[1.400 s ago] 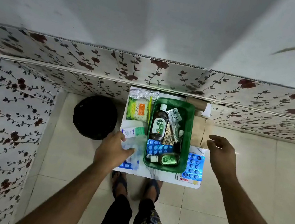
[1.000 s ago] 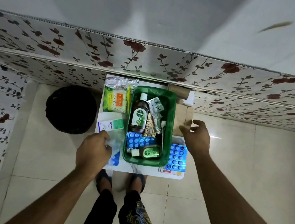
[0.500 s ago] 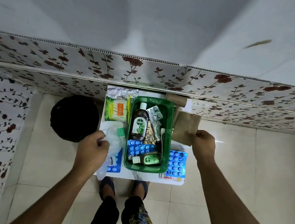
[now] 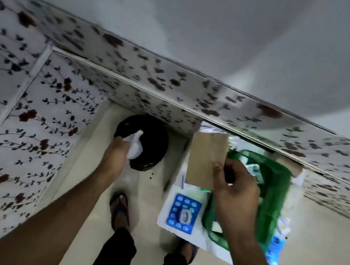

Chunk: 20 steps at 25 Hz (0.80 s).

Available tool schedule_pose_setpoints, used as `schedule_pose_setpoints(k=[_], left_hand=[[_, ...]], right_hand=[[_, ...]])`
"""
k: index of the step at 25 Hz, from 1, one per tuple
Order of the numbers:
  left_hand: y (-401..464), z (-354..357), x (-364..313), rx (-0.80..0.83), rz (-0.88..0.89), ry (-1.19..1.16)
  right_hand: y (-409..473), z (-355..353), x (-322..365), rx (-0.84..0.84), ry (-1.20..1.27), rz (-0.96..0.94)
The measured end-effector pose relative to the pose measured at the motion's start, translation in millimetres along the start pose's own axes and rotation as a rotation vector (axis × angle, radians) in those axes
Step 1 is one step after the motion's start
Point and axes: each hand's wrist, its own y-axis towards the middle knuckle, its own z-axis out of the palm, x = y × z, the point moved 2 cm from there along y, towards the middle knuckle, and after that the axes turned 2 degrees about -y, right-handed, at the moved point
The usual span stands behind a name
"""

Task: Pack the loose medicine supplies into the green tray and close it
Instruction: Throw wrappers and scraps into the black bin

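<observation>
The green tray [image 4: 274, 195] stands on a small white table [image 4: 194, 234] at the right, partly hidden by my right arm; its contents are blurred. My right hand [image 4: 233, 188] is shut on a brown paper envelope [image 4: 205, 158], held upright above the table's left part. A blue blister pack [image 4: 183, 213] lies on the table left of the tray. My left hand [image 4: 117, 155] is shut on a crumpled clear plastic wrapper [image 4: 135, 146], held over a black round bin [image 4: 144, 141] on the floor.
Floral-patterned wall panels [image 4: 32, 120] enclose the corner at left and behind. Another blue pack [image 4: 274, 250] lies right of the tray. A brown roll [image 4: 288, 166] sits behind the tray. My sandalled feet [image 4: 120, 209] stand on beige floor tiles before the table.
The view swung left. My left hand carried the plastic wrapper from the table over to the black bin. My right hand lifted the brown envelope and moved it left across the tray.
</observation>
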Motion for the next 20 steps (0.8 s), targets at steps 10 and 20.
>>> schedule_pose_setpoints(k=[10, 20], left_hand=[[241.9, -12.1, 104.4, 0.28, 0.055, 0.412], [280.1, -22.4, 147.0, 0.302, -0.072, 0.342]], right_hand=[[84.2, 326.9, -58.0, 0.273, -0.399, 0.183], [91.7, 377.5, -94.2, 0.369, -0.5, 0.223]])
